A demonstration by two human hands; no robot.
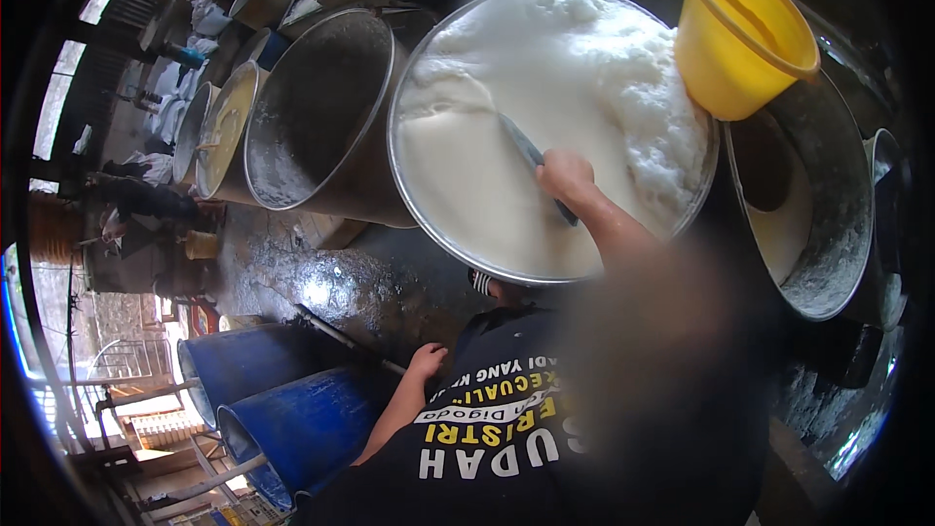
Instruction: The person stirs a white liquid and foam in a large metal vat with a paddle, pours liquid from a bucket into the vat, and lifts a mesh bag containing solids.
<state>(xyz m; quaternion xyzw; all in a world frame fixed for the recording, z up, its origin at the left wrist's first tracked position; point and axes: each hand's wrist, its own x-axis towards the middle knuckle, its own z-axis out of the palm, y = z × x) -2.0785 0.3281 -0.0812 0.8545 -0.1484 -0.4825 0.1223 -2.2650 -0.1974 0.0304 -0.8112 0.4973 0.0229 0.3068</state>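
Note:
My right hand (pixel 567 175) is closed around a flat grey paddle (pixel 521 141) over a wide metal vat (pixel 397 151). Milky, off-white liquid (pixel 477 195) fills the vat nearly to the rim. The paddle's far end meets the liquid's surface, and its near end sticks out below my fist. Thick white foam (pixel 653 107) is heaped along the far and right sides. Down by my left side, my left hand (pixel 429 360) hangs with its fingers loosely bent. I see nothing in it; a pale pole (pixel 341 336) passes close behind that arm.
A yellow bucket (pixel 730 49) stands tilted at the vat's right rim, above another metal vat (pixel 828 195) with some liquid inside. To the left are a large metal vat (pixel 321 97) and smaller tubs. Blue drums (pixel 302 429) lie at lower left. The floor (pixel 321 282) looks wet.

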